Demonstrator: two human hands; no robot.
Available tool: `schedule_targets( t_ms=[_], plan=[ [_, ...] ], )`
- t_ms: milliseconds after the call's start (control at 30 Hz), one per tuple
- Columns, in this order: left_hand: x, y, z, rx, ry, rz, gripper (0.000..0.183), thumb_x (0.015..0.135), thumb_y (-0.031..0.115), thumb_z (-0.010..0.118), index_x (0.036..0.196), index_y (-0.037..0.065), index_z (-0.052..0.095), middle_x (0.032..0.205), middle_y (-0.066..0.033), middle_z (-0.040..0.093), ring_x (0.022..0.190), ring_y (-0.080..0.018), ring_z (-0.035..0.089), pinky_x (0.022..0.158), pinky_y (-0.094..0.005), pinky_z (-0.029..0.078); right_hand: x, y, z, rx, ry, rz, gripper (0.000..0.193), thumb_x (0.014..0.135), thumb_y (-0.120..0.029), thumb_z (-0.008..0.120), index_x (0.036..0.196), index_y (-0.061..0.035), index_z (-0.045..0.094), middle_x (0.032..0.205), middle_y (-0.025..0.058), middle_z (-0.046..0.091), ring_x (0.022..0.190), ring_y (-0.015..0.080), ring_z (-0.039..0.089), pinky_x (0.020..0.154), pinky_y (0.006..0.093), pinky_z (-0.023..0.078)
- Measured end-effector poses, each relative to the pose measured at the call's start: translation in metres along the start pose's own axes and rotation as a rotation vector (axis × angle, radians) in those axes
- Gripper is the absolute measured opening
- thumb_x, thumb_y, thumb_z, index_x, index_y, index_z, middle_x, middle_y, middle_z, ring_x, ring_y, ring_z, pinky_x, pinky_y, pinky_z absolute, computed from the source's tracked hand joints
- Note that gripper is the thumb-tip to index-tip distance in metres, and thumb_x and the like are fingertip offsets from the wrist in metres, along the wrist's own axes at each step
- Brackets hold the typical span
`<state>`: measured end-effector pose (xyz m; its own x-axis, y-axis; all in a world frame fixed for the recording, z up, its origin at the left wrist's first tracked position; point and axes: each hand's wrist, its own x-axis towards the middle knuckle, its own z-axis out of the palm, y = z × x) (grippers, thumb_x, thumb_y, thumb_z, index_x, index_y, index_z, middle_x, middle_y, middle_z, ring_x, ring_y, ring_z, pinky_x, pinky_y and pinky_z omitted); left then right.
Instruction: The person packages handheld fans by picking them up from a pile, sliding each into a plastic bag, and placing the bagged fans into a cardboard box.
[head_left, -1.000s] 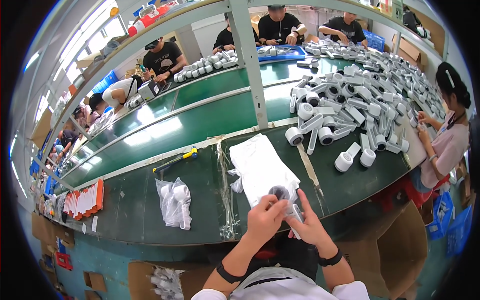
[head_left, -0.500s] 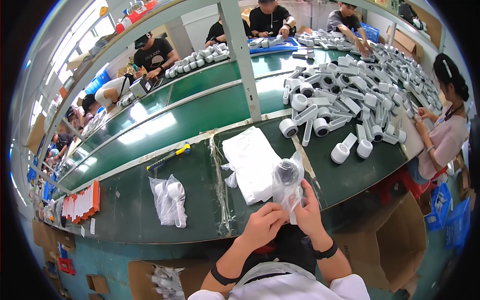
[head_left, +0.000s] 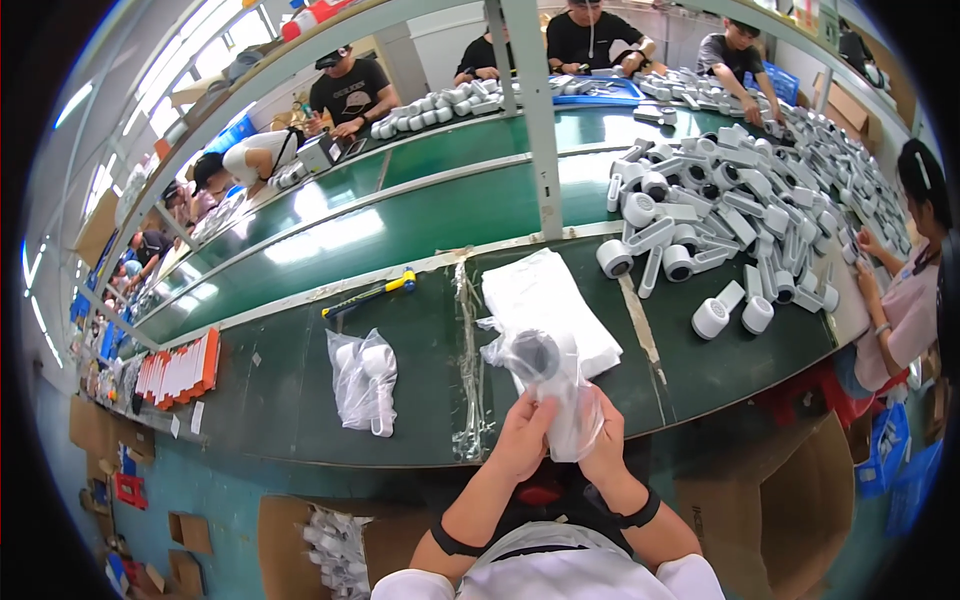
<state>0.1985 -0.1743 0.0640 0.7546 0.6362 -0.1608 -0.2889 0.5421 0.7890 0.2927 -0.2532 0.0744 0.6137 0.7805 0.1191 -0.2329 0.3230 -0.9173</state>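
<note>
Both hands, left [head_left: 522, 437] and right [head_left: 607, 440], clamp fingers on a bagged white part [head_left: 552, 385] just before the bag stack [head_left: 545, 305]; thin film could slip or tear.

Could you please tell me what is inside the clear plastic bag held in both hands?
A white handheld device with a round dark-centred head shows through the clear bag. Its lower handle is covered by both hands.

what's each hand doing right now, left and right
Left hand: closed on the clear plastic bag around a white handheld device.
Right hand: closed on the same bag from the other side.
</note>
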Motion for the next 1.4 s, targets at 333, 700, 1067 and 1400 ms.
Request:
schedule_targets(
  t_ms=[333,700,1067,1400],
  plan=[
    [-0.021,0.034,-0.024,-0.271,0.272,0.131,0.04,0.104,0.032,0.045,0.142,0.021,0.037,0.118,-0.0067,0.062,0.094,-0.0216,0.064,0.068,-0.0365,0.055,0.004,0.013,0.002,-0.414,0.078,-0.226,0.016,0.09,-0.001,0.063,0.104,0.0034,0.068,0.088,0.0087,0.07,0.076,0.0097,0.063,0.068,0.0239,0.051],
    [-0.111,0.144,-0.141,0.66,0.919,0.486,0.05,0.088,0.004,0.069,0.133,0.002,0.049,0.105,-0.0082,0.067,0.085,-0.0158,0.065,0.07,-0.0271,0.055,0.011,0.049,-0.036,-0.472,-0.248,0.163,0.022,0.096,-0.013,0.062,0.107,0.0044,0.067,0.082,0.0065,0.069,0.071,0.009,0.062,0.064,0.0229,0.05],
    [-0.101,0.136,-0.262,1.299,1.412,0.326,0.054,0.079,0.027,0.075,0.126,0.004,0.06,0.107,-0.0226,0.068,0.102,-0.0394,0.064,0.086,-0.044,0.05,0.007,0.064,-0.044,-0.457,-0.16,0.175,0.019,0.095,-0.012,0.063,0.101,0.0046,0.068,0.078,0.005,0.069,0.066,0.0076,0.061,0.061,0.0218,0.05],
    [-0.086,0.143,-0.237,1.66,1.487,0.696,0.036,0.089,0.028,0.067,0.112,0.001,0.065,0.096,-0.0155,0.066,0.085,-0.0333,0.063,0.075,-0.0423,0.051,0.006,0.06,-0.041,-0.552,-0.154,0.034,0.016,0.094,-0.011,0.064,0.098,0.0031,0.069,0.075,0.0041,0.069,0.067,0.0067,0.062,0.062,0.0222,0.051]
  ],
)
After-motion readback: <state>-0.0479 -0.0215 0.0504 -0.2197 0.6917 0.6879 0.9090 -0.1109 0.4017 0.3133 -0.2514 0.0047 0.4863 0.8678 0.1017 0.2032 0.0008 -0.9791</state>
